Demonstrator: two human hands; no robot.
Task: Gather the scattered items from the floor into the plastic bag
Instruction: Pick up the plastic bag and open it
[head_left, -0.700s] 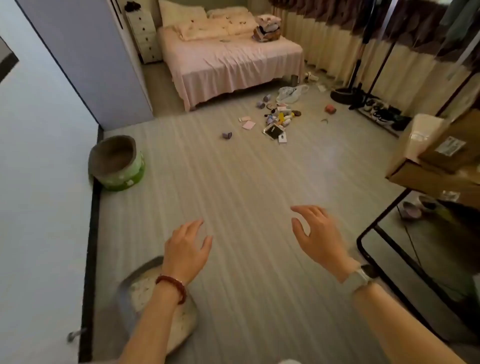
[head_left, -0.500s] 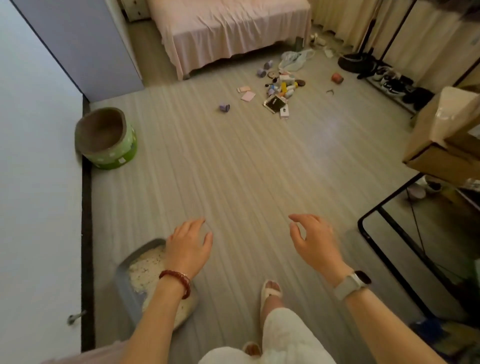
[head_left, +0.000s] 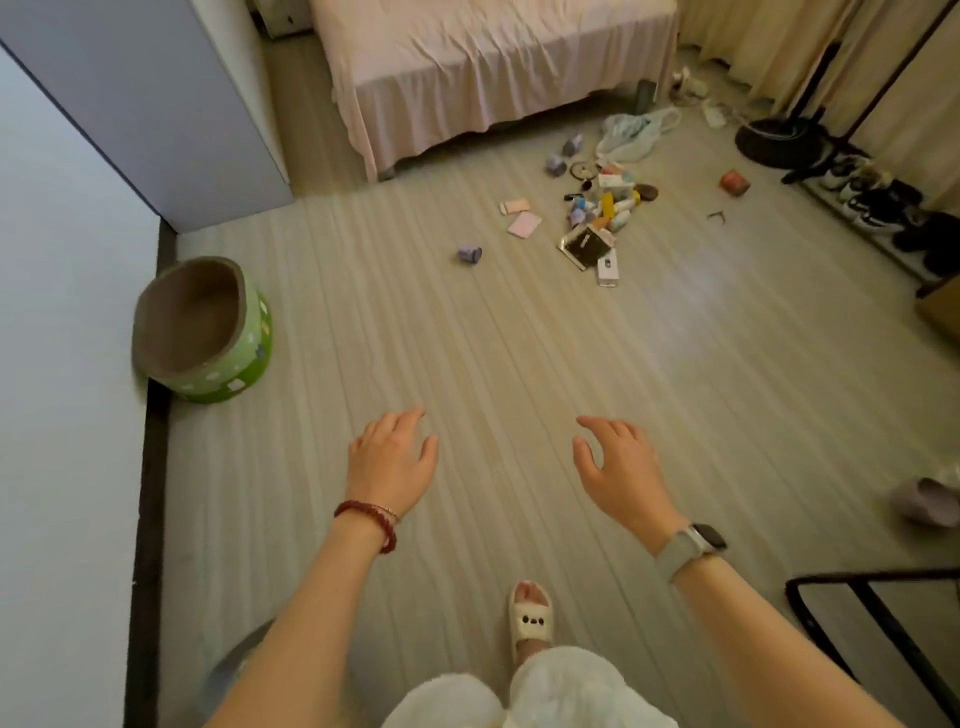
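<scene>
Far left, against the wall: green round pet bed (head_left: 202, 332), well apart from the task items, not part of the job; my left hand (head_left: 390, 460) held out in front of me above bare floor (head_left: 467, 364), fingers spread loosely, holding nothing; my slippered foot (head_left: 531, 621) below and between the hands, planted forward; my right hand (head_left: 621, 470) level with the left, fingers loosely open and slightly curled, also empty

Task items, far side of the room, near the foot of the bed (head_left: 483, 67): small purple item (head_left: 470, 254) lying alone, nearest to me; two pink flat items (head_left: 522, 215) just beyond it; main pile (head_left: 602, 208) of small bottles, boxes and a dark flat packet, items touching and overlapping, too small to name each; plastic bag (head_left: 631, 132) crumpled on the floor just behind the pile, beside the bed corner, mouth state not readable; reddish round item (head_left: 735, 182) off to the right, apart from the pile; small dark item (head_left: 717, 215) near it, cannot identify

Judgement: approach step; nothing collected, all items well out of reach; next move calls for closing the distance, crouching by the pile, then taking the bag first and opening its mouth with one hand so the other can feed items in; outliers left and right of the pile need separate reaches
</scene>
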